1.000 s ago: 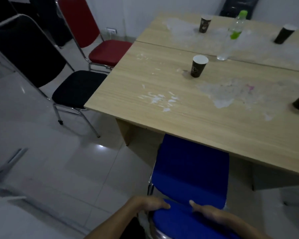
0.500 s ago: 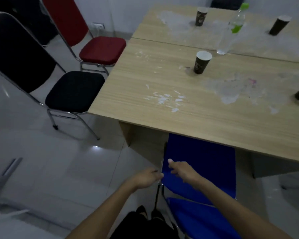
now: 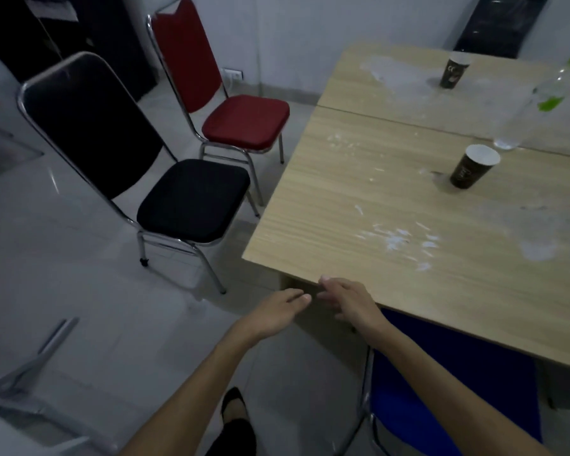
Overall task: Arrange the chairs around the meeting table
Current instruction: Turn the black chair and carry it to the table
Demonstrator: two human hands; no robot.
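A light wooden meeting table fills the right of the view. A blue chair is tucked under its near edge at the lower right. A black chair stands off the table's left side, and a red chair stands behind it, both facing the table. My left hand and my right hand hover side by side near the table's near left corner, fingers loosely spread, holding nothing. Neither hand touches a chair.
Two dark paper cups and a clear bottle with a green label stand on the stained tabletop. A grey metal frame lies at the lower left. A dark cabinet stands at the back left. The floor is pale tile.
Both hands let go of the blue chair's back and moved up and left toward the table corner. The view swung left, bringing the black and red chairs toward the centre.
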